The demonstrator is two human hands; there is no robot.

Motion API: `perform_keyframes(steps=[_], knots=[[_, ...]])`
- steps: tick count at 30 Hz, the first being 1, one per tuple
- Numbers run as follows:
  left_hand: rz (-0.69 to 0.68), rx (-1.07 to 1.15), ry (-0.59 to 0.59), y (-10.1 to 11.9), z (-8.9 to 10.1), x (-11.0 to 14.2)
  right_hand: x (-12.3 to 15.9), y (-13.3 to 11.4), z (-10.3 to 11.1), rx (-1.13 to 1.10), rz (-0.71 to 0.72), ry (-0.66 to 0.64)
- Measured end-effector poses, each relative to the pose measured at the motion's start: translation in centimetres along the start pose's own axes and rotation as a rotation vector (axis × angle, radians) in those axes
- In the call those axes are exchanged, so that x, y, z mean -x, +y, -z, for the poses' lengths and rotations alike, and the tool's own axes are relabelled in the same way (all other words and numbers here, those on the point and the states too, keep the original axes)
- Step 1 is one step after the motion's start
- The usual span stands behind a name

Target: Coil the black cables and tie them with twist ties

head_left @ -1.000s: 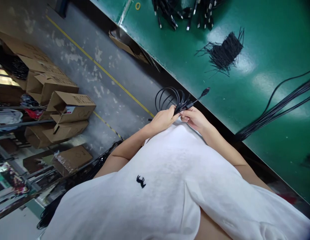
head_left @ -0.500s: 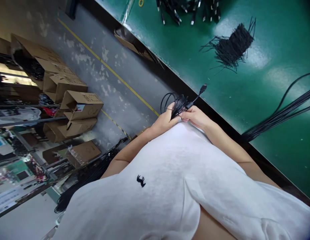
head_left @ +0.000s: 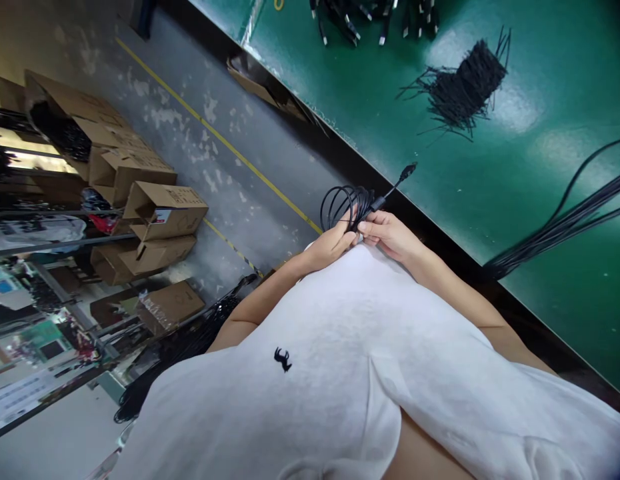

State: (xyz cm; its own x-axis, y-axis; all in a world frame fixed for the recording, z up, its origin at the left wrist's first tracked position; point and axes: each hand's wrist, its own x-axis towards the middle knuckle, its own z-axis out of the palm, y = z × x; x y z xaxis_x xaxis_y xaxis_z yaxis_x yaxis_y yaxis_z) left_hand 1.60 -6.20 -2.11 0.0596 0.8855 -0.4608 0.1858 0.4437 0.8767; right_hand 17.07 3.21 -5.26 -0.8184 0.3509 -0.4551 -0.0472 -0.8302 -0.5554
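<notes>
A coil of black cable (head_left: 342, 201) is held in front of my white shirt, just off the table's edge. My left hand (head_left: 329, 246) is closed around the lower left side of the loops. My right hand (head_left: 389, 233) is closed at the coil's right side, thumb and fingertips pinched together against it. Whether something small lies in that pinch I cannot make out. From the coil a short cable end sticks up to the right, tipped with a black plug (head_left: 408, 171). The palm sides of both hands are hidden.
On the green table (head_left: 390, 120) lie a pile of short black ties (head_left: 467, 87), cables with metal-tipped plugs (head_left: 350, 23) and a bundle of long black cables (head_left: 560, 230) hanging over the edge. Cardboard boxes (head_left: 165, 210) stand on the left beside a floor marked with a yellow line.
My left thumb has shifted against the coil, and the fingers of my right hand have changed position slightly. The plug has tilted a little up and right. Both hands keep hold of the coil.
</notes>
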Motion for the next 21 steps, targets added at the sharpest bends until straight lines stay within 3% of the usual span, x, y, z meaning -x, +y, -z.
perform_keyframes(steps=[3,6,10,13,16,21], knots=[[0.042,0.060,0.072,0.4,-0.6,0.4,-0.2,-0.3,0.5,0.052,-0.008,-0.037],[0.054,0.077,0.174,0.7,-1.1,0.4,-0.1,-0.7,0.6,0.269,0.046,-0.036],[0.021,-0.051,0.309,0.5,-1.4,-0.2,0.6,-0.7,0.0,0.872,0.319,0.177],[0.008,-0.081,0.315,0.5,-1.3,-0.8,1.0,-0.8,-0.3,1.356,0.493,0.253],[-0.002,-0.012,0.280,1.1,-0.9,-1.4,0.7,-1.8,0.0,1.699,0.642,0.112],[0.028,0.190,0.231,2.4,0.5,-2.7,-0.6,-5.3,0.1,2.016,0.852,-0.192]])
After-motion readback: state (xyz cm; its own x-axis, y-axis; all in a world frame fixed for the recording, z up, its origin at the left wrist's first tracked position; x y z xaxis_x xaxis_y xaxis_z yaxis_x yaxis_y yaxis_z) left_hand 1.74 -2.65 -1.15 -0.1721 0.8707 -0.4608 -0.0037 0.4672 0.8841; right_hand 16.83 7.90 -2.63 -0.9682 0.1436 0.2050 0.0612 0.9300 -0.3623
